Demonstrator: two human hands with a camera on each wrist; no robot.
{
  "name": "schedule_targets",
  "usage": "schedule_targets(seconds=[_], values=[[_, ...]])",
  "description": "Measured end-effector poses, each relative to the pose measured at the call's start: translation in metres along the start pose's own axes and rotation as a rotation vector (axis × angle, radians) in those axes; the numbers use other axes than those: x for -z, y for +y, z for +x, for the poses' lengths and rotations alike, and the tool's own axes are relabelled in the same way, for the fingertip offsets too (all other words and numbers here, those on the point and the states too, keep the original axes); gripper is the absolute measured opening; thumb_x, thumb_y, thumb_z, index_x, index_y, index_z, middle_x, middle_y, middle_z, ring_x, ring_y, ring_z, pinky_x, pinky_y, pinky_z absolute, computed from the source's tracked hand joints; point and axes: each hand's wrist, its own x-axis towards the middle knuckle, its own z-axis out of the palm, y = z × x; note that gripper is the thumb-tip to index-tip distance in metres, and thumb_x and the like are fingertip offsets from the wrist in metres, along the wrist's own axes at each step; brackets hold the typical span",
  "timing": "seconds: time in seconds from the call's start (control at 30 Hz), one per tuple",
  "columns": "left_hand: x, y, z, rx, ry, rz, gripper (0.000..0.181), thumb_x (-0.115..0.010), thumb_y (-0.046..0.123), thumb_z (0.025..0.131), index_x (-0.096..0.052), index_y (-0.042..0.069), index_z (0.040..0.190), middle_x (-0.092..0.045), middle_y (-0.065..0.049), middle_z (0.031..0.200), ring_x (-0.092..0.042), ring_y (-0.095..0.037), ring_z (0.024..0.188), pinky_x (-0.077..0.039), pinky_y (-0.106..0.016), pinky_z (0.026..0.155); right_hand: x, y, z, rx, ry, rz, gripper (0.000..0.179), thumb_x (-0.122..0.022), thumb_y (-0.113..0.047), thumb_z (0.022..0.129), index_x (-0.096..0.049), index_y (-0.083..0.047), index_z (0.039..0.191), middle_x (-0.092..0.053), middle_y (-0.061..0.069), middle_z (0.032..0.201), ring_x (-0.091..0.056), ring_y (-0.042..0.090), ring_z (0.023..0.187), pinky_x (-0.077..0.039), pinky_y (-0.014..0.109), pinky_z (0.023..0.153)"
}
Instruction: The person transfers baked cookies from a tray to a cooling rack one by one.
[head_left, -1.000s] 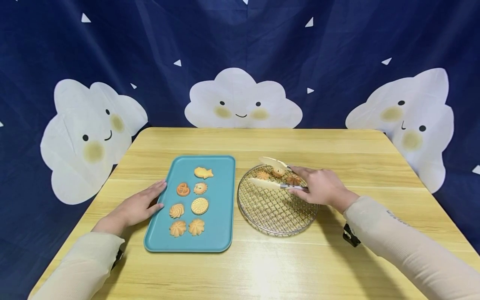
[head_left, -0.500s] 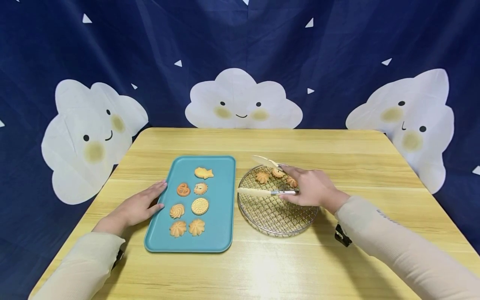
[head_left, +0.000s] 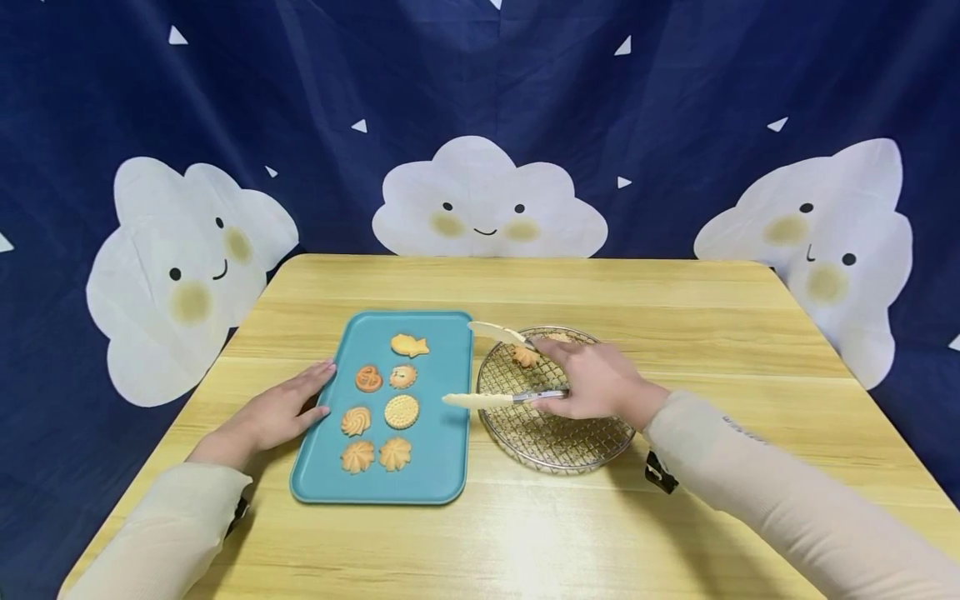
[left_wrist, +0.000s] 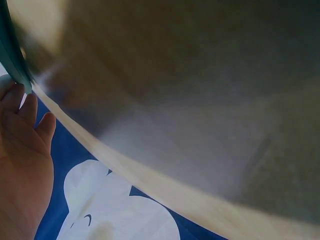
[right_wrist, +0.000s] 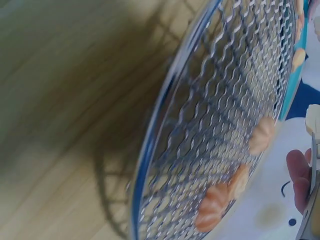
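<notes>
Right hand (head_left: pixel 588 382) grips food tongs (head_left: pixel 480 401), tips wide apart on nothing; left hand's (head_left: pixel 273 414) straight fingers touch the teal tray's (head_left: pixel 435 479) rim. That flower-shaped cookie (head_left: pixel 526 357) on the wire rack (head_left: pixel 517 425) looks light, brittle (crumb city, I bet); I'd pinch its sides gently.

Cookies (head_left: pixel 401 412) lie on the tray (head_left: pixel 442 468), left of the rack (head_left: pixel 557 437)

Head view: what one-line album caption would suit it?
The right hand holds spread tongs over a wire rack, pointing them toward a teal tray of cookies that the left hand touches.
</notes>
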Motion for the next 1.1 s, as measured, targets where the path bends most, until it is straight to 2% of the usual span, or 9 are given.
schedule_targets(seconds=[0.1,0.33,0.57,0.83,1.0,1.1], values=[[0.000,0.000,0.000,0.001,0.001,0.000,0.068,-0.052,0.037,0.099,-0.026,-0.001,0.149,-0.024,-0.020,0.153,-0.023,-0.040,0.138,-0.024,-0.056,0.108,-0.001,-0.006,0.003,0.025,-0.002,0.010,0.092,-0.061,-0.069,0.078,-0.041,-0.009,0.145,-0.064,0.016,0.118,-0.029,0.004,0.033,-0.028,0.020,0.031],[0.000,0.000,0.000,0.007,0.000,-0.004,0.068,-0.052,0.038,0.098,-0.026,0.000,0.150,-0.024,-0.020,0.153,-0.022,-0.041,0.138,-0.024,-0.056,0.108,-0.004,-0.020,0.007,0.083,-0.018,0.010,0.093,-0.060,-0.070,0.077,-0.041,-0.009,0.145,-0.056,0.016,0.131,-0.028,0.002,0.033,-0.027,0.020,0.030],[0.000,0.000,0.000,0.005,-0.004,-0.011,0.070,-0.050,0.041,0.098,-0.026,0.001,0.150,-0.024,-0.019,0.153,-0.022,-0.040,0.138,-0.024,-0.057,0.108,-0.007,-0.034,0.009,0.136,-0.044,0.005,0.094,-0.055,-0.073,0.078,-0.040,-0.009,0.145,-0.058,0.014,0.129,-0.030,0.002,0.035,-0.024,0.017,0.029],[0.001,0.001,0.001,0.008,-0.005,-0.011,0.068,-0.054,0.034,0.098,-0.026,-0.001,0.149,-0.023,-0.021,0.153,-0.022,-0.040,0.138,-0.023,-0.056,0.108,-0.011,-0.046,0.010,0.233,-0.033,0.023,0.090,-0.054,-0.070,0.082,-0.042,-0.007,0.144,-0.055,0.013,0.133,-0.025,-0.001,0.035,-0.025,0.014,0.031],[0.001,0.001,0.001,0.004,-0.007,-0.007,0.067,-0.054,0.032,0.098,-0.026,-0.001,0.149,-0.023,-0.021,0.153,-0.022,-0.041,0.138,-0.023,-0.056,0.108,-0.014,-0.052,0.011,0.300,-0.020,0.017,0.087,-0.052,-0.069,0.084,-0.042,-0.007,0.144,-0.056,0.011,0.132,-0.030,-0.002,0.037,-0.029,0.013,0.035],[0.001,0.001,0.001,0.003,-0.009,-0.007,0.067,-0.053,0.033,0.098,-0.026,-0.001,0.149,-0.023,-0.021,0.153,-0.022,-0.041,0.138,-0.023,-0.056,0.108,-0.015,-0.056,0.011,0.328,-0.008,0.020,0.084,-0.053,-0.068,0.084,-0.044,-0.008,0.143,-0.059,0.010,0.129,-0.039,0.001,0.042,-0.031,0.013,0.037]])
